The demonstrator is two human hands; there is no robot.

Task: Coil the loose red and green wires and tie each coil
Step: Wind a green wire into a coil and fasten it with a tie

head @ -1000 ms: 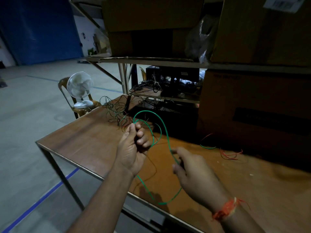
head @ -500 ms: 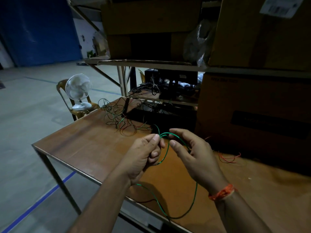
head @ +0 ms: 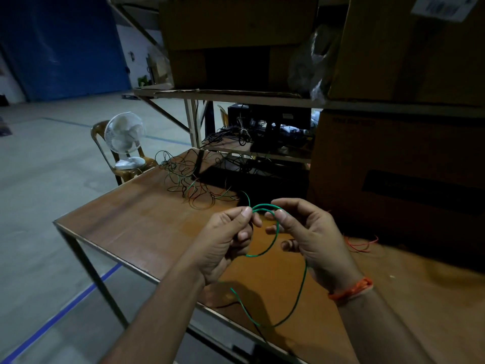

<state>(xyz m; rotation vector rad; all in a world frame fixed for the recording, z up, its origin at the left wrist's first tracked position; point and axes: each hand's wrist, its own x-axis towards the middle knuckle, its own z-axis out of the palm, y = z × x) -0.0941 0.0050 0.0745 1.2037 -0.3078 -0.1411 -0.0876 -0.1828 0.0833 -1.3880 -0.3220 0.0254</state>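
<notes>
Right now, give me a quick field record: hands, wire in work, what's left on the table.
left hand: pinches green wire at top of loop
right hand: pinches same loop from the other side
green wire: one small loop between the hands, long slack hanging past the table edge
coil tie: not yet done
wire tangle: loose, far side of table
red wire: loose, right of hands
table: brown top

Dim room: grey floor (head: 52,179), blue wall (head: 65,43), wooden table (head: 136,219).
</notes>
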